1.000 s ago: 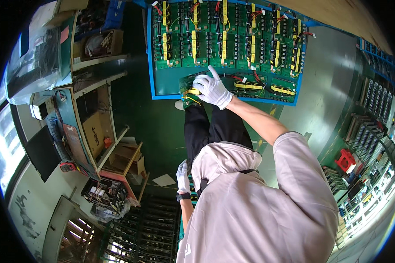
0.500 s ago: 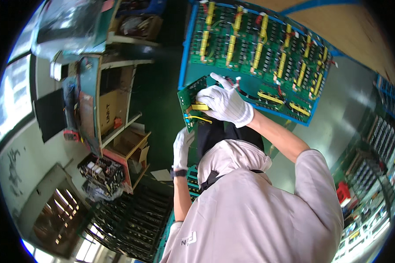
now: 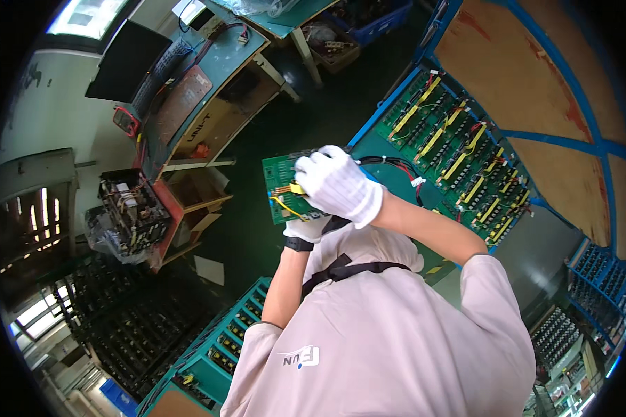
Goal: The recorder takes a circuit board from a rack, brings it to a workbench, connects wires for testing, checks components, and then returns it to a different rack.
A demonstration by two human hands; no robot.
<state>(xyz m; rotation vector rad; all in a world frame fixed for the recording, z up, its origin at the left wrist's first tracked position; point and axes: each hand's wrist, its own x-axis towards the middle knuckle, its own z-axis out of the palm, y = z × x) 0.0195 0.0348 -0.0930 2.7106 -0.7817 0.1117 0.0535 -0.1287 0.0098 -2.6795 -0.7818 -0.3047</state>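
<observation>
Taking the green rectangular circuit board (image 3: 277, 177) as my landmark, I see a dark, open-framed electronic unit (image 3: 133, 212) well to its left and a long teal rack (image 3: 191, 365) holding boards below it. The board itself is in the air in front of the body. My white-gloved left hand (image 3: 307, 228) meets its lower edge; the fingers are partly hidden, so I cannot tell how firmly they close. My white-gloved right hand (image 3: 339, 184) is clamped on its right side, fingers curled beside a small yellow block (image 3: 297, 189). Right of the board, a black-and-red wire bundle (image 3: 400, 163) trails over a blue-edged green tray (image 3: 395, 186). As I judge it, this one board is clear of the tray, while rows of yellow-stripped boards (image 3: 459, 156) lie there unhandled.
</observation>
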